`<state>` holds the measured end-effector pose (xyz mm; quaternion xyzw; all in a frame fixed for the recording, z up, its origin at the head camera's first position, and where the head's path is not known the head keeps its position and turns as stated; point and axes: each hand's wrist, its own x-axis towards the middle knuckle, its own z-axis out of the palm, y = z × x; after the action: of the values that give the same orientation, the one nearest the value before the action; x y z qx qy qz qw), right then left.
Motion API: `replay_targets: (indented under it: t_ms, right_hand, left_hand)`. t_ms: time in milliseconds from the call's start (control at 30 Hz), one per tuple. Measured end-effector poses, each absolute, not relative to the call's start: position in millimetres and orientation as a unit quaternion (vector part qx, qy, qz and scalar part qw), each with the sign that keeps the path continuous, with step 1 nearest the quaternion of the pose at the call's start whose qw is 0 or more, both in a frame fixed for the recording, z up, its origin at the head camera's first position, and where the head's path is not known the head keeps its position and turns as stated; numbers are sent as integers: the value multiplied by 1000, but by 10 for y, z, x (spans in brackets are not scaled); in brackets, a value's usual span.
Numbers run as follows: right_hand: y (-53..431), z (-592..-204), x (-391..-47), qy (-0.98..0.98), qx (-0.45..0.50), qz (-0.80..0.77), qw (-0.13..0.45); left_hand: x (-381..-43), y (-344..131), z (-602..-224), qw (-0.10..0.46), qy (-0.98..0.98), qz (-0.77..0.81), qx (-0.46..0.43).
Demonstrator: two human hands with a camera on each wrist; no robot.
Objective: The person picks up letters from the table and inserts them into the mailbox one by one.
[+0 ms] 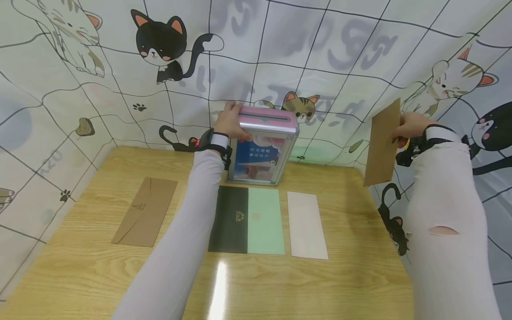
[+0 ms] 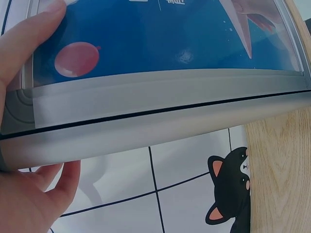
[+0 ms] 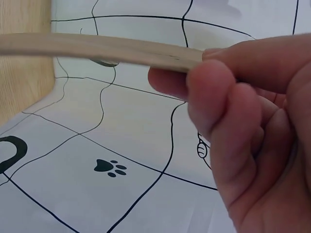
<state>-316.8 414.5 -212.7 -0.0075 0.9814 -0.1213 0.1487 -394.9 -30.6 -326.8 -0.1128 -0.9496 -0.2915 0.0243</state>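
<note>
My left hand (image 1: 230, 122) grips the upper left side of a metal-framed box (image 1: 286, 171) with a pink slotted top. In the left wrist view, the thumb lies on the box's blue picture front (image 2: 160, 43) and the fingers curl behind its silver frame (image 2: 146, 107). Off to the right, raised beyond the table's right edge, my right hand (image 1: 414, 126) pinches a brown kraft envelope (image 1: 382, 144). The right wrist view shows that envelope (image 3: 107, 48) edge-on, between the thumb and fingers of the hand (image 3: 252, 126).
Another brown envelope (image 1: 146, 213) lies at the left of the wooden table (image 1: 312, 289). In front of the box are a dark green envelope (image 1: 230, 222), a mint green one (image 1: 266, 222) and a white one (image 1: 307, 224). A cat-print cloth (image 1: 256, 49) hangs behind and beside the table.
</note>
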Motion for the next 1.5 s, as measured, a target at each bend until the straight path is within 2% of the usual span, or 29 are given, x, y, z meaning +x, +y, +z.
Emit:
replay_targets:
  t_ms: [633, 1133, 1500]
  right_hand:
    - [4090, -2136, -3001, 980, -9, -138, 145]
    - [4077, -2169, -3045, 976, -23, -152, 154]
    - [3927, -2144, -3040, 970, 6, -184, 157]
  left_hand:
    - [-3896, -329, -3269, 26, -950, -287, -119]
    - [-3883, -325, -3273, 33, -951, -282, -125]
    - [-3871, -329, -3279, 33, -951, -280, -127]
